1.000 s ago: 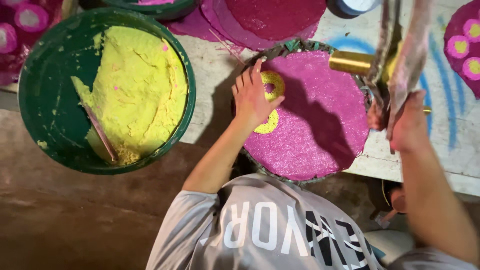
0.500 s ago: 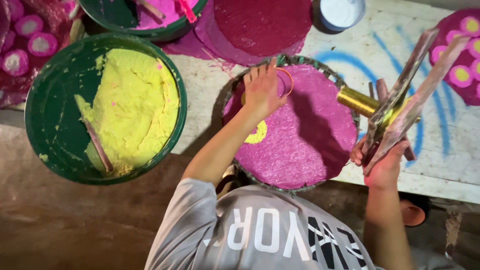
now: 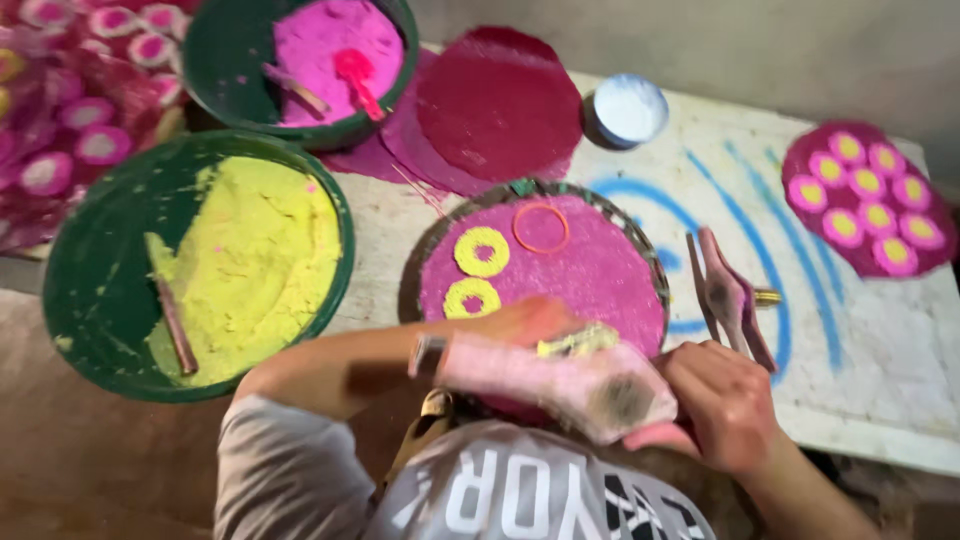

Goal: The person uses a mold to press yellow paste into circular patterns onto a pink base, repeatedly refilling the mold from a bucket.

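Observation:
A round tray (image 3: 640, 250) filled with magenta powder lies on the white table. On the powder are two yellow rings (image 3: 481, 251) and an empty orange hoop (image 3: 541, 227). At the tray's near edge my right hand (image 3: 725, 400) grips one end of a flat pink-stained tool (image 3: 560, 385), held crosswise. My left hand (image 3: 525, 320) is just behind that tool, touching it beside a smear of yellow powder; its fingers are mostly hidden.
At the left is a green basin (image 3: 80, 250) of yellow powder with a stick in it. Behind it is a green basin (image 3: 215, 60) of pink powder. A dark red disc (image 3: 500, 100), a white tub (image 3: 625, 108), a flowered pink disc (image 3: 870, 200) and spare flat tools (image 3: 730, 295) lie on the table.
My left hand has drawn back from the middle of the tray to its near edge. The right hand came down from the right and now holds one flat tool crosswise; other tools lie on the table.

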